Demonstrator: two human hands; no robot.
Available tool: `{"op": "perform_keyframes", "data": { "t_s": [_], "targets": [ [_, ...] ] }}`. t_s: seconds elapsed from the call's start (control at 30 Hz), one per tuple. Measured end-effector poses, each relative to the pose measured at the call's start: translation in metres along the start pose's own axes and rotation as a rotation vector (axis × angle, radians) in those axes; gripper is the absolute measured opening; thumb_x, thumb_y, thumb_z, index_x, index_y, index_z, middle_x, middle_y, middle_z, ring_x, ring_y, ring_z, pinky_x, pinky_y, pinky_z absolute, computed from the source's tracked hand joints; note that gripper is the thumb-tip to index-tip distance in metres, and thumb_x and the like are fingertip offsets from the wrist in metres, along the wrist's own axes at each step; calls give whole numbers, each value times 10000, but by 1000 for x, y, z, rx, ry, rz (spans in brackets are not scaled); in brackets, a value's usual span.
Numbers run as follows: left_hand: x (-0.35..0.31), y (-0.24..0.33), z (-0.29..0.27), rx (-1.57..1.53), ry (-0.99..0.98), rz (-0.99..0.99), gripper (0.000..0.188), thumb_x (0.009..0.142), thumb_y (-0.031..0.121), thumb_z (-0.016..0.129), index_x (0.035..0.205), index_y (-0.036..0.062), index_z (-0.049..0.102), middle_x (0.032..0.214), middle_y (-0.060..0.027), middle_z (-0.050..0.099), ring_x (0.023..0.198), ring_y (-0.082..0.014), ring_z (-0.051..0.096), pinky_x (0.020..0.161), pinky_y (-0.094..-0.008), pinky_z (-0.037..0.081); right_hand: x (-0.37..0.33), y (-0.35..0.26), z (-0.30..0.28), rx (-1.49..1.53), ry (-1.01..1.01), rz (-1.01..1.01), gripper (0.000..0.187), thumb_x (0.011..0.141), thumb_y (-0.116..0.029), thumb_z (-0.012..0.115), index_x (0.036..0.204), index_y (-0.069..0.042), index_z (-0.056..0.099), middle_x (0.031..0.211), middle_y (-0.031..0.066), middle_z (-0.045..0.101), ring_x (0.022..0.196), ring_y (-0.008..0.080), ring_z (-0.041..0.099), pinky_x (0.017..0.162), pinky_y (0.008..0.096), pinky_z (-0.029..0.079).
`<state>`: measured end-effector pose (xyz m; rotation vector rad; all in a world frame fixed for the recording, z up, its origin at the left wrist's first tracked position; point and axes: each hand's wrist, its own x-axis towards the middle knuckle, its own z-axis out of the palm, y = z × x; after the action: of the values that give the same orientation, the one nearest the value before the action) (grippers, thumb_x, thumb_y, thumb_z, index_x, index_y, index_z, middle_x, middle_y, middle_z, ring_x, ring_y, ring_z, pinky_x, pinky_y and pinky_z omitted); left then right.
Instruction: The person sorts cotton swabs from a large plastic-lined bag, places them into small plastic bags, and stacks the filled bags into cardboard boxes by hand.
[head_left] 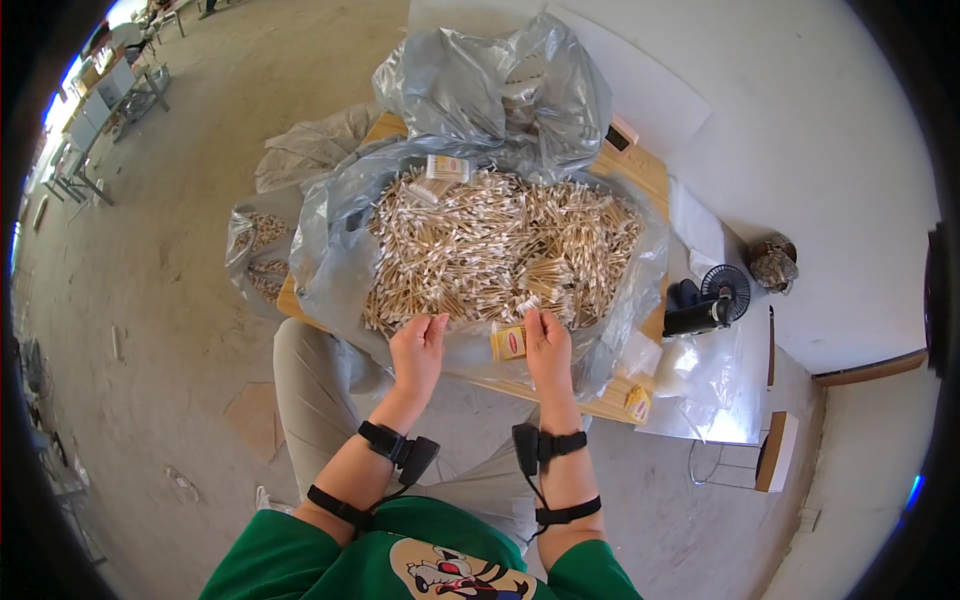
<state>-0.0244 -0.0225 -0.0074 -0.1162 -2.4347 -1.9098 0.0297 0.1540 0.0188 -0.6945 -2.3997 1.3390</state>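
A wide heap of cotton swabs (480, 240) with white tips and wooden-coloured sticks lies in a grey plastic bag (335, 265) spread open on a wooden table. My left hand (416, 352) is at the heap's near edge, its fingers closed; what they hold, if anything, is hidden. Opposite it, my right hand (549, 348) pinches a few swabs, their white tips showing at the fingertips. Against the right hand's left side is a small yellow-and-white packet (508, 342). Another filled packet (448, 168) rests on the far side of the heap.
A bunched grey plastic bag (470, 90) stands behind the heap. Left of the table, another bag (262, 240) holds more swabs. On the right are a black bottle (697, 318), a small fan (726, 288), clear plastic bags (700, 375) and a yellow packet (637, 404) at the table's corner.
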Motion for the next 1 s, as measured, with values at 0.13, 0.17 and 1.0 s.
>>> {"op": "perform_keyframes", "data": {
  "t_s": [0.13, 0.17, 1.0],
  "targets": [
    [12, -20, -2, 30, 152, 88, 376, 886, 185, 635, 637, 21, 406, 542, -80, 386, 490, -165, 354, 466, -312, 337, 36, -1, -16, -31, -41, 56, 349, 957, -298, 513, 817, 17, 570, 678, 47, 537, 650, 96, 439, 601, 267, 397],
    [16, -26, -4, 11, 164, 51, 372, 890, 180, 628, 640, 21, 404, 548, -74, 371, 501, -165, 330, 467, -308, 329, 51, 19, -19, 29, 79, -22, 318, 949, -282, 524, 839, 13, 571, 695, 78, 559, 665, 143, 504, 613, 285, 427],
    [0, -5, -11, -18, 51, 23, 356, 892, 190, 627, 640, 24, 438, 517, -31, 387, 489, -112, 351, 460, -290, 318, 84, 15, 20, -673, 38, -453, 300, 899, -186, 533, 1112, 9, 611, 1265, 144, 528, 1236, 299, 435, 1002, 415, 376]
  ]
}}
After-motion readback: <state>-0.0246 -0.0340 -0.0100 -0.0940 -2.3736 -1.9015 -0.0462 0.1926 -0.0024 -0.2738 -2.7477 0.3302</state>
